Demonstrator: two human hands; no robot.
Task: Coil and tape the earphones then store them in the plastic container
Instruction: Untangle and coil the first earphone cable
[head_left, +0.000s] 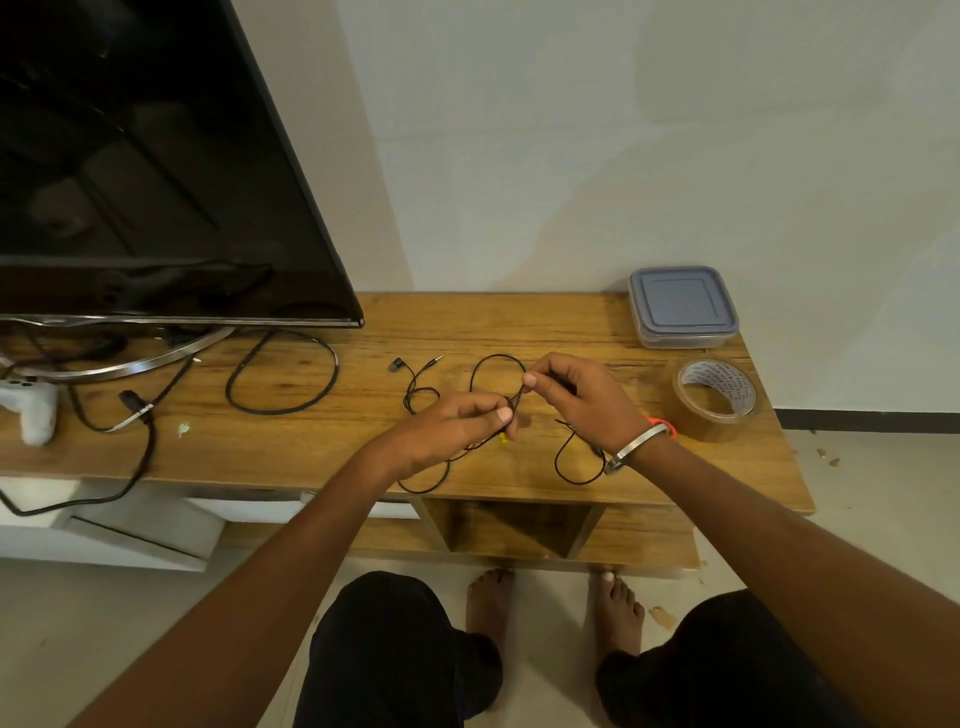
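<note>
TV stand (519, 322): wood-grain, matt.
Container (683, 306): clear plastic, matt grey lid.
Tape roll (716, 400): glossy brown film.
Bracelet (638, 440): shiny metal.
Television (156, 156): glossy black screen.

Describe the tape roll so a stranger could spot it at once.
Start at the wooden table and go to its right end, by the white wall. Just in front of the lidded plastic container lies the tape roll, flat on its side. It is the only brown, see-through ring there; the other loops are thin black cables.

The television (145, 156) runs off frame; hands hide part of the earphones (488, 364).
</note>
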